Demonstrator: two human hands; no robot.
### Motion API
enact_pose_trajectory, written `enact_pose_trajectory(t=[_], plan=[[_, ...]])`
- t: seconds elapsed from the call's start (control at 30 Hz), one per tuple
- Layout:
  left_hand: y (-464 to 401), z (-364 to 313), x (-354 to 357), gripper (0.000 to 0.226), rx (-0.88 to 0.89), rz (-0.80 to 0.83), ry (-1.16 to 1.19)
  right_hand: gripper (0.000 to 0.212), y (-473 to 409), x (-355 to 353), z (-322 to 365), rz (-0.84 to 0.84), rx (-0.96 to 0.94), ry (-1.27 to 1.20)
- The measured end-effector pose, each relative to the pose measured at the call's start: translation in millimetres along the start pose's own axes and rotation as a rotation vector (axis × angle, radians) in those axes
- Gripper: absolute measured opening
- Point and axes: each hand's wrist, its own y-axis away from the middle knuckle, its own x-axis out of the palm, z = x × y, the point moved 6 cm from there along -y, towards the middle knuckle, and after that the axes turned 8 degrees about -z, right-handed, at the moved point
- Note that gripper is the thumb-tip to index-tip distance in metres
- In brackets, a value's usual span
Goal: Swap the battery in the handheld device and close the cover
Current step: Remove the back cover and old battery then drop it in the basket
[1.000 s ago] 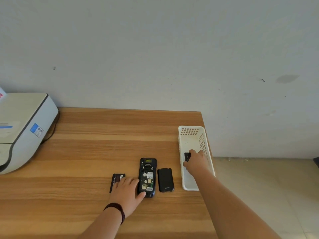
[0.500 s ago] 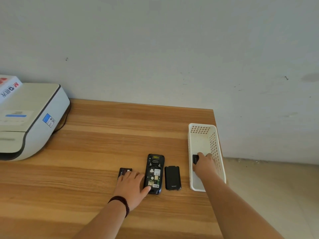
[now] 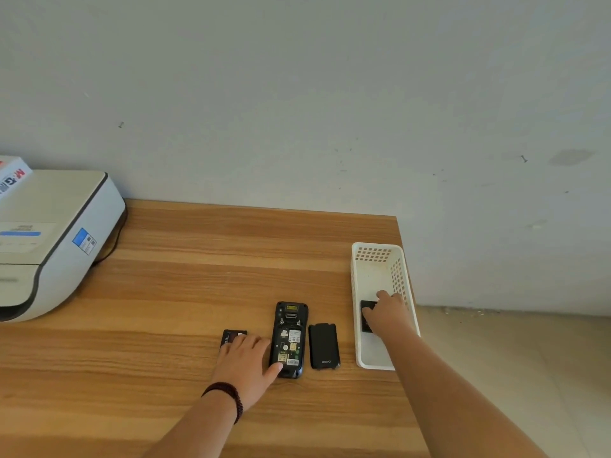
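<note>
The black handheld device (image 3: 290,338) lies face down on the wooden table with its battery bay uncovered and empty. Its black back cover (image 3: 324,346) lies just to its right. A black battery (image 3: 231,335) lies to the device's left, partly hidden under my left hand (image 3: 246,363), which rests flat with the thumb touching the device's lower left edge. My right hand (image 3: 386,312) reaches into the white basket (image 3: 355,292) and its fingers close around a second black battery (image 3: 367,307) inside.
A white and grey printer (image 3: 49,239) with a box on top stands at the table's back left. The table's right edge runs just beyond the basket, with bare floor (image 3: 512,375) below. A grey wall stands behind.
My right hand has settled lower onto the battery in the basket. My left hand stays on the table beside the device. The camera view has shifted slightly.
</note>
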Motion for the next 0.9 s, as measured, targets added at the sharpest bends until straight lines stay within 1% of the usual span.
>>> enact_pose_trajectory(t=[0.17, 0.23, 0.3, 0.37, 0.47, 0.57, 0.67, 0.73, 0.9], plan=[[3, 4, -6, 0.058, -0.002, -0.016, 0.01, 0.048, 14, -41, 27, -0.158, -0.065, -0.167], [3, 9, -8, 0.057, -0.006, -0.027, 0.016, 0.048, 25, -54, 45, -0.219, -0.106, -0.192], [4, 14, -11, 0.057, -0.012, -0.036, 0.017, 0.047, 39, -57, 64, -0.235, -0.166, -0.196], [5, 20, -14, 0.057, -0.019, -0.043, 0.013, 0.044, 55, -52, 85, -0.223, -0.261, -0.172], [7, 32, -18, 0.058, -0.034, -0.057, 0.009, 0.04, 81, -22, 112, -0.16, -0.447, -0.061], [9, 46, -20, 0.058, -0.054, -0.06, -0.003, 0.044, 102, 16, 119, -0.028, -0.437, -0.019], [10, 57, -20, 0.057, -0.062, -0.058, -0.013, 0.051, 116, 44, 115, 0.068, -0.412, 0.085], [10, 63, -20, 0.056, -0.067, -0.059, -0.006, 0.054, 121, 54, 109, 0.099, -0.407, 0.134], [9, 71, -16, 0.057, -0.094, -0.053, -0.009, 0.053, 127, 63, 95, 0.095, -0.423, 0.156]])
